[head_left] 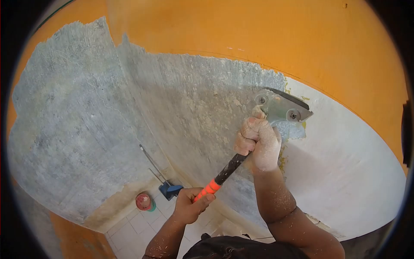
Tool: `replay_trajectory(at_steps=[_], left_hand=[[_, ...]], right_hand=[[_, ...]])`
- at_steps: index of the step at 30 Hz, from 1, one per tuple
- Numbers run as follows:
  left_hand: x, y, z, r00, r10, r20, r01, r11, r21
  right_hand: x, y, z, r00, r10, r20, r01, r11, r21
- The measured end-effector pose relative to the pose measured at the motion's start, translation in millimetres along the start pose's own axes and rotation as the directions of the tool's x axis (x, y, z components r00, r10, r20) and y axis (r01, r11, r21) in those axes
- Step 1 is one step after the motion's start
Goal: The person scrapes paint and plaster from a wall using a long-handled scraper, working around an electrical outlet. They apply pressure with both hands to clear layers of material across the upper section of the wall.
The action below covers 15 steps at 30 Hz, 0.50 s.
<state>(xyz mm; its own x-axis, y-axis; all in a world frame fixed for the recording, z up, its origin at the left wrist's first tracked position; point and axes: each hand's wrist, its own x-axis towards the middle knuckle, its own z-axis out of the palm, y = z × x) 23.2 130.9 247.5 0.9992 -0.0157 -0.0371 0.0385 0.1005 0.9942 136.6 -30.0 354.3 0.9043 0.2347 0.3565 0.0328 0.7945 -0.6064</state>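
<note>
My right hand (263,140), dusted with pale powder, is closed around the upper shaft of a long-handled scraper (278,105), just below its metal head. Two cross-head screws show on that head, and a dark blade runs along its far edge. The blade lies at the wall (194,99), near the border between bare grey surface and white coating (340,159). Lower down, my left hand (194,205) is wrapped around the orange grip (208,190) of the same scraper. The handle slants from lower left to upper right.
Orange paint (258,30) with a ragged lower edge covers the upper wall. A scraped grey wall (77,125) meets this one at a corner on the left. Below, a blue dustpan (168,190) and a reddish bucket (143,201) stand on the white tiled floor (133,235).
</note>
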Motion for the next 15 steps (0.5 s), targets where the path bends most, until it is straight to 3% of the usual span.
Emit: replay_trajectory(at_steps=[3, 5, 7, 10, 13, 15], left_hand=[[-4, -16, 0, 0.999, 0.034, 0.003, -0.034, 0.999, 0.041], [-8, -37, 1, 0.998, -0.056, 0.026, 0.057, 0.998, -0.032], [-6, -30, 3, 0.997, -0.074, 0.011, 0.074, 0.997, -0.01], [0, -5, -3, 0.999, 0.033, -0.016, -0.032, 0.999, 0.038], [-5, 3, 4, 0.995, 0.081, -0.062, -0.074, 0.993, 0.096], [-10, -17, 4, 0.999, 0.032, -0.044, -0.028, 0.996, 0.089]], right_hand=[[-6, 2, -8, 1.0, 0.006, 0.028, -0.007, 1.0, 0.027], [-14, 14, -25, 0.997, 0.074, 0.03, -0.075, 0.996, 0.056], [-12, 15, -21, 0.995, 0.096, -0.036, -0.097, 0.995, -0.032], [0, 2, -6, 0.999, 0.0, 0.05, 0.002, 0.999, -0.045], [-1, -1, -5, 0.998, 0.004, 0.068, -0.006, 1.0, 0.025], [-12, 5, -16, 0.999, 0.044, 0.025, -0.044, 0.999, -0.002]])
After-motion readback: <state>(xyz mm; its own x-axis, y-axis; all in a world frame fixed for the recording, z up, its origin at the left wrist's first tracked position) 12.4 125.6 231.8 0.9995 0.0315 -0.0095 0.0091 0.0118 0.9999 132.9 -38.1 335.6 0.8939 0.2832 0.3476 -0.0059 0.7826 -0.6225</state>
